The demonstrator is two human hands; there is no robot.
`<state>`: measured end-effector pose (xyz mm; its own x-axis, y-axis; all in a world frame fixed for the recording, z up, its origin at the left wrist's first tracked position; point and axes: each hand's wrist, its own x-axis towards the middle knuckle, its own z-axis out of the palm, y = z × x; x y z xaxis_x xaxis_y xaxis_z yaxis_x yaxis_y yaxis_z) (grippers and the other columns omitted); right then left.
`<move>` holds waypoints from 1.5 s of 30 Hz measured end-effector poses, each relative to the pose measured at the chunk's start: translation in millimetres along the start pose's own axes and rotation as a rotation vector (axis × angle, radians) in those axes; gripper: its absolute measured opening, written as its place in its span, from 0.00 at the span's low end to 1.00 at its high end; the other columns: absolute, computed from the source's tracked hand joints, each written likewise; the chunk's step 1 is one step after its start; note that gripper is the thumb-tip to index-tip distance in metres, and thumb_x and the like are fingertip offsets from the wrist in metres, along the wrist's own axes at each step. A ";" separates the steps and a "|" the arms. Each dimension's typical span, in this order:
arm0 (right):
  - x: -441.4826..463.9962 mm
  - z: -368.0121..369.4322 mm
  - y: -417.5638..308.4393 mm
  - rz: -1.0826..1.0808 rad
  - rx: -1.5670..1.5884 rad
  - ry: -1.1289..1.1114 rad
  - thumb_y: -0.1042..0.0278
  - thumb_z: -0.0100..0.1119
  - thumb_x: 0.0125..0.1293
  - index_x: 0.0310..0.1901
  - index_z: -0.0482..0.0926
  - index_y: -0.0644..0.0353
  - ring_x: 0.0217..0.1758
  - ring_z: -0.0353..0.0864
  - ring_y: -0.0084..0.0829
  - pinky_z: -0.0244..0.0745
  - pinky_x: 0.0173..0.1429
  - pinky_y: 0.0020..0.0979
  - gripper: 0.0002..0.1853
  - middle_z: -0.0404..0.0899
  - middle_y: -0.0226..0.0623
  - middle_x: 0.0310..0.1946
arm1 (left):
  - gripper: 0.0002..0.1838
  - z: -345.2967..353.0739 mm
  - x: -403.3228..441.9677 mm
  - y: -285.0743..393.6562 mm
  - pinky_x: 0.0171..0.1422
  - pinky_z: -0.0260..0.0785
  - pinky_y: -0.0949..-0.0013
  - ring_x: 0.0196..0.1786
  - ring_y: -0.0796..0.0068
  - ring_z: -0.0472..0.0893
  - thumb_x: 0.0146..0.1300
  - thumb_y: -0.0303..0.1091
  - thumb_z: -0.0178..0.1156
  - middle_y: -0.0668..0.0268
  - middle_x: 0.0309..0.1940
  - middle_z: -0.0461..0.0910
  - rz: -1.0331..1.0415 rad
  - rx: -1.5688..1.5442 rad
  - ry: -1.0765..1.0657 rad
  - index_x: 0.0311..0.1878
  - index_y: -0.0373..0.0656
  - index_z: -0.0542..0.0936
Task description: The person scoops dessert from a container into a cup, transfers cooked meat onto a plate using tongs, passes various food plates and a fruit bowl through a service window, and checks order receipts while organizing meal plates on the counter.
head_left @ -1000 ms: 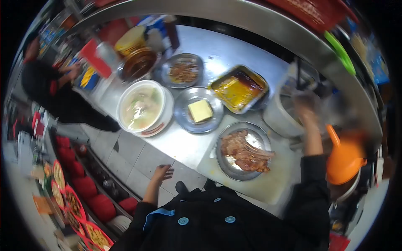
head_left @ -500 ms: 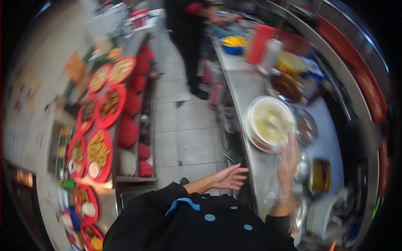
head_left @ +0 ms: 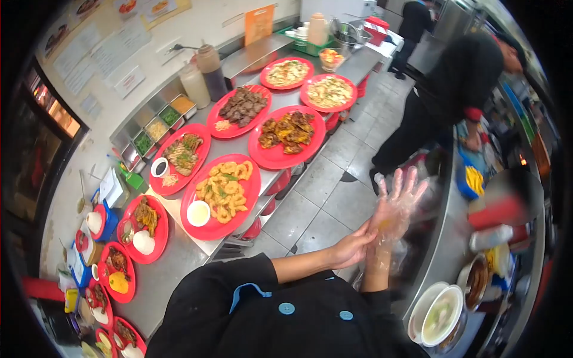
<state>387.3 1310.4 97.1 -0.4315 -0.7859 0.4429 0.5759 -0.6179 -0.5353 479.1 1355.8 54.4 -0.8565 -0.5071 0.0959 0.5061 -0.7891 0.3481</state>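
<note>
My right hand [head_left: 396, 206] is raised over the aisle with its fingers spread and its palm toward me. A clear, loose plastic glove [head_left: 389, 238] covers it and bunches at the wrist. At the base of that palm, my left hand [head_left: 353, 243] is bare and closed, its fingertips pinching the glove near the cuff. On the counter at lower right, a white bowl of soup [head_left: 441, 315] stands beside my right forearm, apart from both hands.
Red plates of food [head_left: 287, 156] line the steel counter [head_left: 179, 268] on the left, with sauce bottles [head_left: 210, 68] and garnish trays [head_left: 156, 130] behind. A co-worker [head_left: 444, 95] in black leans over the right counter [head_left: 439, 247]. Tiled floor [head_left: 325, 200] runs between the counters.
My view has swung left toward the red plates. My right hand has left the soup bowl's side and risen over the aisle; my left hand, open before, now grips the glove at its wrist.
</note>
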 end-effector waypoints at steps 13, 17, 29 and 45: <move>233.9 172.5 296.5 0.376 -0.460 -0.938 0.78 0.60 0.52 0.36 0.79 0.65 0.41 0.78 0.30 0.74 0.45 0.30 0.08 0.78 0.41 0.33 | 0.23 -45.4 -23.1 227.2 0.55 0.69 0.68 0.56 0.65 0.75 0.67 0.37 0.51 0.56 0.56 0.73 0.281 1.417 0.775 0.65 0.47 0.65; 165.6 285.1 403.7 0.080 -0.712 -1.507 0.68 0.55 0.53 0.33 0.80 0.65 0.40 0.80 0.42 0.73 0.45 0.40 0.10 0.79 0.48 0.32 | 0.19 -7.6 -85.3 220.1 0.47 0.70 0.66 0.42 0.60 0.79 0.67 0.39 0.52 0.55 0.42 0.79 0.389 1.217 1.353 0.58 0.44 0.72; -18.0 393.7 600.2 -0.666 -0.989 -2.207 0.70 0.59 0.47 0.32 0.84 0.59 0.45 0.80 0.42 0.77 0.46 0.39 0.10 0.81 0.44 0.38 | 0.14 26.9 -160.8 109.1 0.36 0.71 0.75 0.36 0.80 0.79 0.67 0.35 0.52 0.65 0.34 0.83 0.415 0.373 2.046 0.52 0.40 0.77; 20.6 404.2 607.2 -0.308 -0.545 -2.012 0.72 0.56 0.47 0.26 0.80 0.66 0.27 0.79 0.45 0.75 0.37 0.35 0.07 0.78 0.50 0.23 | 0.13 11.5 -227.9 96.9 0.38 0.72 0.74 0.39 0.74 0.82 0.66 0.34 0.52 0.60 0.34 0.83 0.437 0.485 2.050 0.50 0.40 0.77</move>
<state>1008.8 928.8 71.9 0.9289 0.1902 0.3177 0.2759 -0.9277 -0.2514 722.2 1398.9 77.0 0.7299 -0.4101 -0.5469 0.2449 -0.5900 0.7693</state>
